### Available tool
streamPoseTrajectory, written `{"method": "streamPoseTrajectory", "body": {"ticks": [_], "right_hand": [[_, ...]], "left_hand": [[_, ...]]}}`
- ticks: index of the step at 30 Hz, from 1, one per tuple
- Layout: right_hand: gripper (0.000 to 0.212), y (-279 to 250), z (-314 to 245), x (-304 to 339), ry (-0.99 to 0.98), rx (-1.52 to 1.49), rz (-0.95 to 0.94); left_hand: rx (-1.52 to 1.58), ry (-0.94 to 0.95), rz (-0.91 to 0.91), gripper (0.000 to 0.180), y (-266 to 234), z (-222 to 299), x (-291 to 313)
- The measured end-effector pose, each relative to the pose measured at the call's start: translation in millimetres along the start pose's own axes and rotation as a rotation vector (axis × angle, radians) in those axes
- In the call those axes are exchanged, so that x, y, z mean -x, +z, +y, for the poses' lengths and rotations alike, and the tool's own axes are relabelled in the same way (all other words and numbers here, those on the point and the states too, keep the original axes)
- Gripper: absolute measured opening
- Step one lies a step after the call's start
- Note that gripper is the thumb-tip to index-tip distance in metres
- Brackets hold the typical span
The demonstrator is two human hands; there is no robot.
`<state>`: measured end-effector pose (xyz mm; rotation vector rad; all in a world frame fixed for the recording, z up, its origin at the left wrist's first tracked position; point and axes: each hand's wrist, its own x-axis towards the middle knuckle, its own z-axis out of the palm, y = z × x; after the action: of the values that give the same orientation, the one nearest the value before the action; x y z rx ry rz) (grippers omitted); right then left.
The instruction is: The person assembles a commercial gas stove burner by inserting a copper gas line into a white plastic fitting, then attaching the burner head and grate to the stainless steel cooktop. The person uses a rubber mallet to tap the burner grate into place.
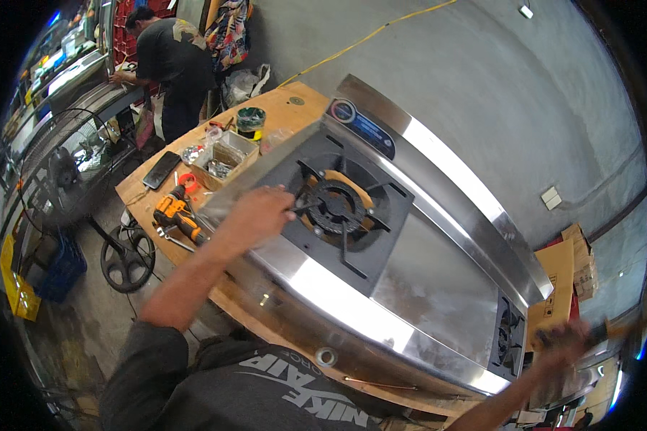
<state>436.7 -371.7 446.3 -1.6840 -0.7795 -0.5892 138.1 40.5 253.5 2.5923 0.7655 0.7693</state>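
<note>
A stainless steel gas stove (pixel 438 287) lies on a wooden workbench, with a raised backsplash along its far side. Its left burner has a round black burner head (pixel 335 206) in a square black drip tray (pixel 370 269). My left hand (pixel 262 215) reaches over the tray's near-left edge, its fingers closed around one arm of the black pan support (pixel 346 248). Off the stove's right end, my right hand (pixel 564 345) is raised and smeared by motion. A dark and brown object lies beside its fingers; whether I hold it cannot be made out.
On the bench's left are an orange cordless drill (pixel 176 212), a wrench (pixel 174 239), a phone (pixel 161 170), red tape (pixel 187 181) and a parts box (pixel 230 154). A second burner (pixel 507 337) is at the right. Cardboard boxes (pixel 557 276), a fan (pixel 65 169) and another person (pixel 172 65) are around.
</note>
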Motion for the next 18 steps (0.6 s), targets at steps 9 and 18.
{"method": "streamPoseTrajectory", "body": {"ticks": [9, 18], "right_hand": [[0.055, 277.4, -85.5, -6.5, -0.023, 0.022, -0.610], [0.061, 387.5, 29.3, -2.9, -0.630, 0.442, -0.797]], "left_hand": [[0.035, 0.094, 0.131, 0.016, 12.5, -12.1, 8.1], [0.028, 0.153, 0.122, 0.012, 9.2, -9.1, 4.5]]}}
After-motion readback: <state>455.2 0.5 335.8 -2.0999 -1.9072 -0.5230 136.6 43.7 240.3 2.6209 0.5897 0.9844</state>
